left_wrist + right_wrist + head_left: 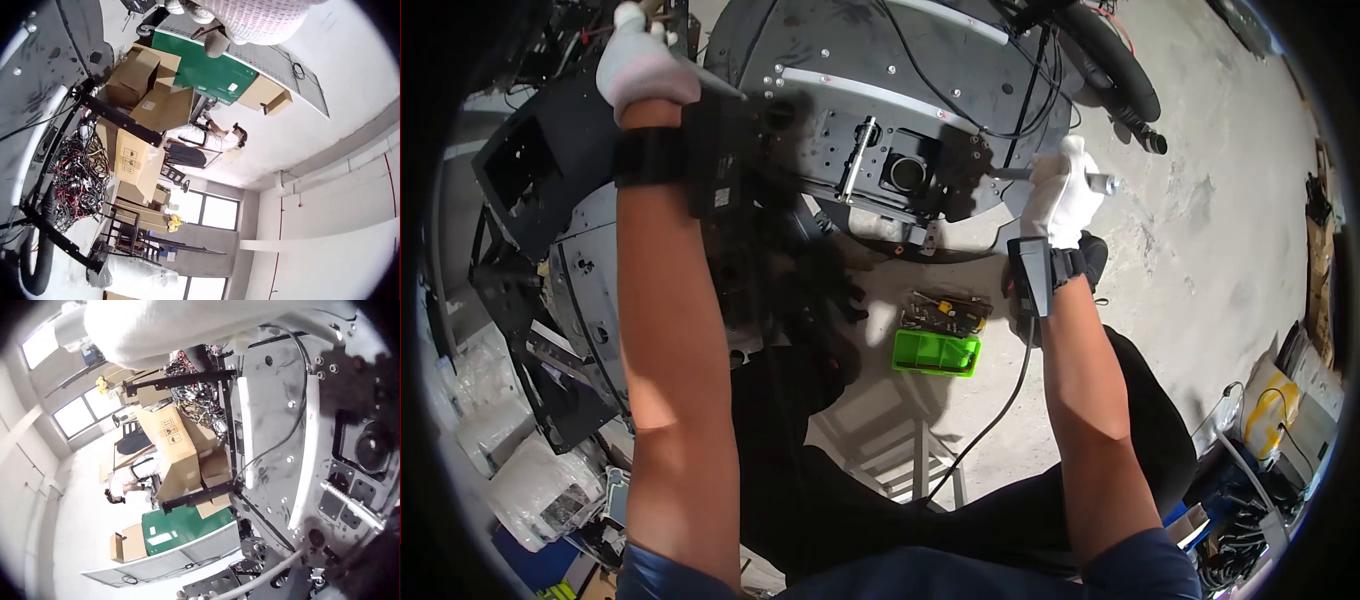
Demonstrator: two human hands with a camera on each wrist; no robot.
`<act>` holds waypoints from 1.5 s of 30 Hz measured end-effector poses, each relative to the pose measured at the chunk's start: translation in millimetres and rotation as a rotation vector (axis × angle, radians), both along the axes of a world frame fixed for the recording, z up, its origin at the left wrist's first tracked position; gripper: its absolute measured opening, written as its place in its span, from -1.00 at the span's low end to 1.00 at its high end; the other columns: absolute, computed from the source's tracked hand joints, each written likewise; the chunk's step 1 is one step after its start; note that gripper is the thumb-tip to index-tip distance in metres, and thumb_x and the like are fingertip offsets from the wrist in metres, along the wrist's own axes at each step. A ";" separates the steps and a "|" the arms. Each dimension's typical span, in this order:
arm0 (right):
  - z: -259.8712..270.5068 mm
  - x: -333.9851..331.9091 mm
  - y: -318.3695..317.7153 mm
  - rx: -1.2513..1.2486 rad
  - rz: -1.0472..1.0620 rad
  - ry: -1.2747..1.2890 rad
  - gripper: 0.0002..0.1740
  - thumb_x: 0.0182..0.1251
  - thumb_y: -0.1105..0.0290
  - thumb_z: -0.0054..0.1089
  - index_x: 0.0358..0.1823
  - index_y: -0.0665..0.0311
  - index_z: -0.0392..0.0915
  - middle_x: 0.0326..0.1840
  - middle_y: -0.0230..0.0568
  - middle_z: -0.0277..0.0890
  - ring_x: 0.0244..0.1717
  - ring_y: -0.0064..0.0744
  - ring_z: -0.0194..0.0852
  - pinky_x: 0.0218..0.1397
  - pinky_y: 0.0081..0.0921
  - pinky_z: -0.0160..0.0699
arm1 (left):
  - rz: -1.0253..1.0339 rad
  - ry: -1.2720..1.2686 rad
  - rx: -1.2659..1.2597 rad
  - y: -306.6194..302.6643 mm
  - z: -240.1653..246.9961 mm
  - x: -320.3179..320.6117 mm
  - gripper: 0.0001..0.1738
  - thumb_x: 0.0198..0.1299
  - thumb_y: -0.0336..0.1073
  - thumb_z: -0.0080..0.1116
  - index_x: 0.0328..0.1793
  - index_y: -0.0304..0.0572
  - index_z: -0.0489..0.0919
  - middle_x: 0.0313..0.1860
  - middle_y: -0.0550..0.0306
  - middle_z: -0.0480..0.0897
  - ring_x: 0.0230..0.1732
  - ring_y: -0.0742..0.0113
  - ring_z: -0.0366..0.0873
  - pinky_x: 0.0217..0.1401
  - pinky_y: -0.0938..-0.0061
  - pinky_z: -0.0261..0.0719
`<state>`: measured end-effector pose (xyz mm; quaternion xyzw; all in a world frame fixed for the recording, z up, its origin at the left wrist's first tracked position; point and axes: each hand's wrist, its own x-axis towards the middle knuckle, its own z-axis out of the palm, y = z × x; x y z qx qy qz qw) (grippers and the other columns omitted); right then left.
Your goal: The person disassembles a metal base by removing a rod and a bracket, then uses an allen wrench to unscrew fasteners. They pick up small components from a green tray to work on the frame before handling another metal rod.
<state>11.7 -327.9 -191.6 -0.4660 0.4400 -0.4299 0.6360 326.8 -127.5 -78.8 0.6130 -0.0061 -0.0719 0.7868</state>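
In the head view, my left hand [647, 68], in a white glove, grips a grey rod [718, 82] at the upper left of a dark metal body [850, 75]. The left wrist view shows the glove [262, 17] at its top edge. On the body's right side, my gloved right hand [1062, 195] has its fingers curled round a metal tube [1106, 184]; the tube sticks out on both sides of the fist, also in the right wrist view [70, 328]. Between the hands, a silver spring rod [858, 160] lies on the body beside a round black part [907, 174].
A green tray [937, 353] and small tools [945, 313] lie on the floor below the body. Black cable [920, 60] loops over the body. Black frames [525, 180] stand at the left. The left wrist view shows cardboard boxes [140, 159] and a person [219, 134] farther off.
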 end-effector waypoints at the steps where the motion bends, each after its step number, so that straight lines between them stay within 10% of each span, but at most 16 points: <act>1: 1.0 3.2 -0.6 -0.049 0.002 0.072 -0.59 0.26 0.25 0.04 -0.73 0.26 0.35 -0.82 -0.31 0.31 -0.80 -0.59 0.17 -0.68 -0.60 0.21 | 0.036 0.031 0.016 7.3 -5.9 2.6 -0.64 0.31 -0.11 -0.10 -0.07 -0.27 0.50 -0.69 0.33 0.19 -0.60 0.44 0.13 -0.45 0.60 0.24; 24: 6.1 5.4 1.8 -0.117 0.078 0.329 -0.59 0.27 0.17 -0.01 -0.66 0.29 0.45 -0.74 -0.34 0.40 -0.74 -0.62 0.25 -0.64 -0.61 0.22 | -0.068 -0.072 0.129 42.0 -39.1 -42.5 -0.51 0.35 -0.05 -0.28 0.06 -0.33 0.46 -0.63 0.42 0.24 -0.57 0.54 0.22 -0.35 0.45 0.39; 32: -19.9 -14.3 -2.6 -0.136 0.316 0.310 -0.50 0.34 0.04 -0.06 -0.54 0.32 0.58 -0.62 -0.19 0.54 -0.60 -0.47 0.43 -0.44 -0.52 0.38 | -0.160 -0.084 0.254 60.8 -30.9 -54.3 -0.34 0.33 0.12 -0.37 0.24 -0.34 0.33 0.13 -0.02 0.45 0.10 0.31 0.39 0.12 0.48 0.30; 35: -22.1 -19.1 -11.9 -0.269 0.396 0.514 -0.46 0.33 -0.02 -0.07 -0.44 0.33 0.62 -0.50 -0.18 0.58 -0.45 -0.46 0.47 -0.29 -0.55 0.40 | -0.015 -0.034 0.208 62.4 -24.9 -70.0 -0.35 0.33 0.08 -0.43 0.15 -0.33 0.45 -0.06 0.06 0.56 -0.17 0.38 0.47 -0.18 0.58 0.41; 39: 3.3 -25.4 -1.3 -0.253 0.440 0.677 -0.45 0.29 -0.09 -0.07 -0.25 0.31 0.59 -0.36 -0.22 0.55 -0.30 -0.44 0.45 -0.15 -0.54 0.36 | 0.047 0.012 0.117 83.9 -9.8 -88.4 -0.40 0.32 0.04 -0.34 0.13 -0.32 0.46 -0.05 0.04 0.54 -0.01 0.32 0.45 -0.02 0.55 0.36; 41: 11.9 -31.7 -0.1 -0.302 0.475 0.707 -0.52 0.26 0.00 0.05 -0.10 0.31 0.50 -0.21 -0.15 0.53 -0.18 -0.43 0.44 -0.05 -0.54 0.34 | -0.040 0.045 0.048 100.8 -0.6 -89.6 -0.36 0.34 0.09 -0.40 0.30 -0.28 0.26 0.28 -0.02 0.32 0.30 0.18 0.23 0.33 0.42 0.15; 45: 9.0 -47.0 12.5 -0.318 0.486 0.620 -0.62 0.23 0.08 0.09 -0.22 0.30 0.51 -0.43 -0.30 0.48 -0.34 -0.44 0.41 -0.18 -0.50 0.35 | 0.017 0.075 -0.156 117.4 37.4 -109.7 -0.41 0.37 0.03 -0.41 0.31 -0.27 0.21 0.28 -0.04 0.29 0.30 0.12 0.23 0.34 0.32 0.16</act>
